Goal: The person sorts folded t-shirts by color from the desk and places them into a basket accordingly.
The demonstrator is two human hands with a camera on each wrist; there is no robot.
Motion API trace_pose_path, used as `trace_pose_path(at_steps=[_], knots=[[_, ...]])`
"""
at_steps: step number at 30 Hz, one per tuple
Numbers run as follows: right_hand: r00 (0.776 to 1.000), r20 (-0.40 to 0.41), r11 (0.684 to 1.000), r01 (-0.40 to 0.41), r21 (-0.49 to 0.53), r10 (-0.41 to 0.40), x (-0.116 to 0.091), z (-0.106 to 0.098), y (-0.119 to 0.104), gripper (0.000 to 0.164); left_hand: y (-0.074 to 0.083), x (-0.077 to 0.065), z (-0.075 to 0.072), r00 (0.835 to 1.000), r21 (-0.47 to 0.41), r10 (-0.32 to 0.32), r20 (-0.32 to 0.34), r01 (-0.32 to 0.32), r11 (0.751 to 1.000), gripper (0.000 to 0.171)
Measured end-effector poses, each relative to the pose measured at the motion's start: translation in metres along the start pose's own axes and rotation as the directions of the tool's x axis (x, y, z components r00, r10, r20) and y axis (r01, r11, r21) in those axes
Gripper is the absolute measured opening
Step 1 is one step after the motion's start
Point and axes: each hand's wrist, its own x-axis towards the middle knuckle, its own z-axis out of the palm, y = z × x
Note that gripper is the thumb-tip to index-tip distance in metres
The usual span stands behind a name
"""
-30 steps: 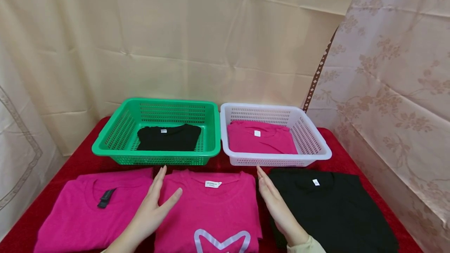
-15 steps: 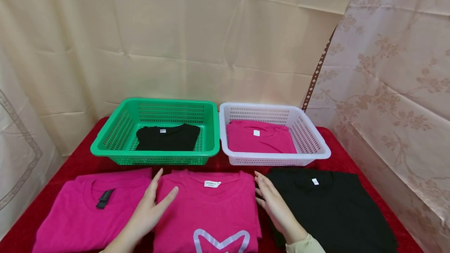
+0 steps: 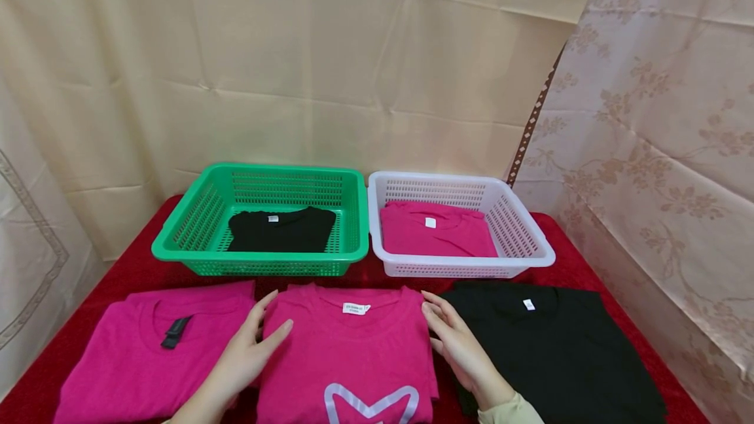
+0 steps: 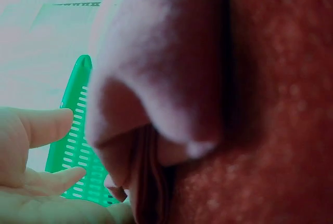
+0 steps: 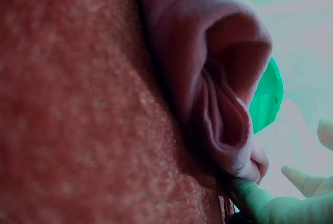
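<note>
A folded pink T-shirt (image 3: 347, 352) with a pale star outline and a white neck label lies at front centre. My left hand (image 3: 246, 345) is at its upper left edge, thumb spread apart from the fingers. At the opposite edge, the fingers of my right hand (image 3: 456, 339) bend slightly inward by the shirt's corner. The folded edge of the shirt (image 4: 156, 63) fills the middle of the left wrist view, with fingertips beside it. In the right wrist view, one finger reaches the underside of the rolled shirt edge (image 5: 223, 89), while the thumb stays off the cloth.
A green basket (image 3: 259, 257) holds a folded black shirt (image 3: 283, 231). The white basket (image 3: 465, 260) beside it contains a pink shirt (image 3: 436, 234). Another pink shirt (image 3: 141, 358) lies left, a black shirt (image 3: 559, 352) right, on red cloth (image 3: 129, 273). Beige curtain (image 3: 353, 51) hangs behind.
Both hands have drawn closer to the middle pink T-shirt's side edges and moved slightly down in the view. The right fingers have bent more. The shirts and baskets stay put.
</note>
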Motion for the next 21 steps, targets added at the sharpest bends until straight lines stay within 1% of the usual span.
trace_pose_path(at_steps=[4, 8, 12, 16, 19, 21], knots=[[1.000, -0.015, 1.000, -0.014, 0.014, 0.014, 0.0004, 0.0008, -0.0003, 0.058, -0.0022, -0.0004, 0.0006, 1.000, -0.005, 0.016, 0.002, -0.016, 1.000, 0.064], [1.000, 0.019, 1.000, -0.021, 0.012, 0.021, 0.0013, -0.0013, 0.0015, 0.059, -0.0044, 0.0002, 0.0017, 0.999, -0.003, 0.035, 0.026, -0.035, 0.999, 0.061], [0.998, 0.062, 1.000, -0.017, -0.023, 0.019, 0.0011, -0.0030, 0.0041, 0.061, -0.0061, 0.0014, 0.0027, 0.998, -0.010, -0.002, 0.062, 0.003, 1.000, 0.058], [0.994, 0.104, 0.999, -0.017, -0.045, 0.022, 0.0008, -0.0043, 0.0046, 0.061, -0.0076, 0.0030, 0.0036, 0.994, 0.006, -0.048, 0.099, 0.047, 0.999, 0.056], [0.987, 0.157, 0.999, -0.016, -0.032, 0.021, 0.0011, -0.0058, 0.0049, 0.061, -0.0087, 0.0038, 0.0042, 0.993, 0.016, -0.048, 0.109, 0.047, 0.999, 0.053], [0.980, 0.200, 1.000, -0.023, -0.011, 0.024, 0.0013, -0.0065, 0.0059, 0.060, -0.0096, 0.0041, 0.0044, 0.994, 0.017, -0.035, 0.108, 0.034, 0.999, 0.051]])
